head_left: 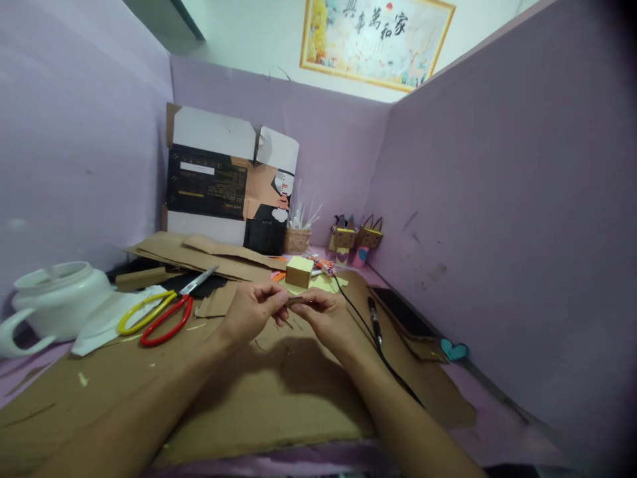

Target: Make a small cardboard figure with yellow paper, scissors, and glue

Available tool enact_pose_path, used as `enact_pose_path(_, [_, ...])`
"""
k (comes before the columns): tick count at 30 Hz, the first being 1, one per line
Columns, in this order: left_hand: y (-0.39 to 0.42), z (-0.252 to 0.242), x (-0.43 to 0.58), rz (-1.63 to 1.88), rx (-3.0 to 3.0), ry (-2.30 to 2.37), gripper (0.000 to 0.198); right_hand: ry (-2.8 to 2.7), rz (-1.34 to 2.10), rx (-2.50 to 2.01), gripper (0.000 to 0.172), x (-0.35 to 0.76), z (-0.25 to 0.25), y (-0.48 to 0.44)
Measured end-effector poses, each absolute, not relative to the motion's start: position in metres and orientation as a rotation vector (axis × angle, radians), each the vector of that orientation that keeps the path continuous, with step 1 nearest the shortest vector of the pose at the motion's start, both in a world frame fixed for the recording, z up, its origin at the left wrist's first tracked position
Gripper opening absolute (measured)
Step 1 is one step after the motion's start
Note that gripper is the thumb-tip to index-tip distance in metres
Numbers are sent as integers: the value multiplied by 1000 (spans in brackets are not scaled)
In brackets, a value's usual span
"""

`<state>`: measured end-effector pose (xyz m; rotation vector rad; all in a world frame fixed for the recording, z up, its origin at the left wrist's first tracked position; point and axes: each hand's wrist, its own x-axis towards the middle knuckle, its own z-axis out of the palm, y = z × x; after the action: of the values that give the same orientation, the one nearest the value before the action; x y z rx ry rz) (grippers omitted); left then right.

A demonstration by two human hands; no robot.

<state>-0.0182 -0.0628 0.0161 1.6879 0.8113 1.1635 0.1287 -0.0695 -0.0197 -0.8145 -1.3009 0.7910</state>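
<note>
My left hand (253, 311) and my right hand (326, 317) meet over the middle of a large cardboard sheet (259, 398). Both are closed in a pinch on a small brown cardboard strip (297, 301) held between them, just above the sheet. Directly behind the hands stands a small pale yellow box (299, 271) on yellow paper. Scissors (166, 310) with one yellow and one red handle lie to the left of my left hand.
A white lidded pot (52, 302) sits far left. A black-tipped tool with its cable (374, 322) and a dark phone (403, 311) lie at right. A printed carton (226, 186), stacked cardboard, a small basket (297, 239) and tiny paper bags (357, 236) stand behind. Purple walls enclose three sides.
</note>
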Motion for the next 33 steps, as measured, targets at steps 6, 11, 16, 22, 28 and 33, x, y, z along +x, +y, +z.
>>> enact_pose_path(6, [-64,18,-17,1166,1719,831,20,-1293,804,-794,7,128,-21,-69])
enact_pose_path(11, [-63,17,-16,1176,1725,857,18,-1292,808,-827,6,128,-19,-70])
enact_pose_path(16, [-62,14,-17,1179,1725,810,21,-1230,912,-857,5,129,-17,-68])
enact_pose_path(22, [-59,12,-14,1145,1715,997,7,-1212,1105,-943,13,127,-20,-64])
enact_pose_path(28, [-46,5,-10,906,1332,1162,14,-1092,1546,-1092,23,130,-24,-60])
enact_pose_path(33, [-42,2,-9,871,1238,1173,13,-1117,1660,-1073,20,133,-22,-61])
